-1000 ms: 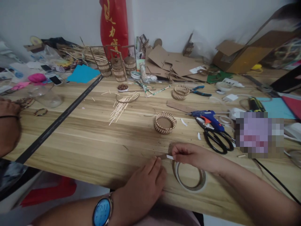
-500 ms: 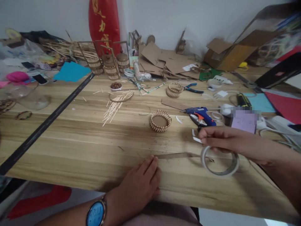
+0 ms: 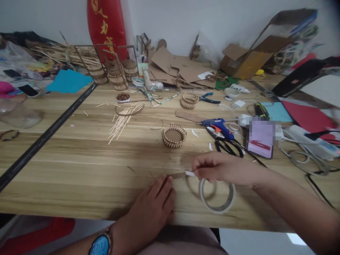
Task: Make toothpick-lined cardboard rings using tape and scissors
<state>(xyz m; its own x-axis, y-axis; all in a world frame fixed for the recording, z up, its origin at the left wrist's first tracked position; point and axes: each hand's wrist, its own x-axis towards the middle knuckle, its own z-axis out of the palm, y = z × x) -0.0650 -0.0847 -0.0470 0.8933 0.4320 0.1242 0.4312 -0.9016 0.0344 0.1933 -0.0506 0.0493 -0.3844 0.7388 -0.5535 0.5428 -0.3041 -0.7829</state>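
Observation:
My left hand lies flat near the table's front edge, its fingertips pressing on the end of a thin brown strip. To its right, my right hand is closed in a pinch on a short piece of white tape, which is over the strip. A roll of white tape hangs below that same hand. Just beyond the hands sits a small round basket with a rim of short sticks.
Black scissors, a blue glue gun and a phone lie at the right. Loose sticks are left of the basket. Farther back are a second ring basket, pliers and cardboard.
My right hand has moved left with the tape roll and tape piece, down to the strip. The scissors and phone are now less covered. My left hand remains on the strip.

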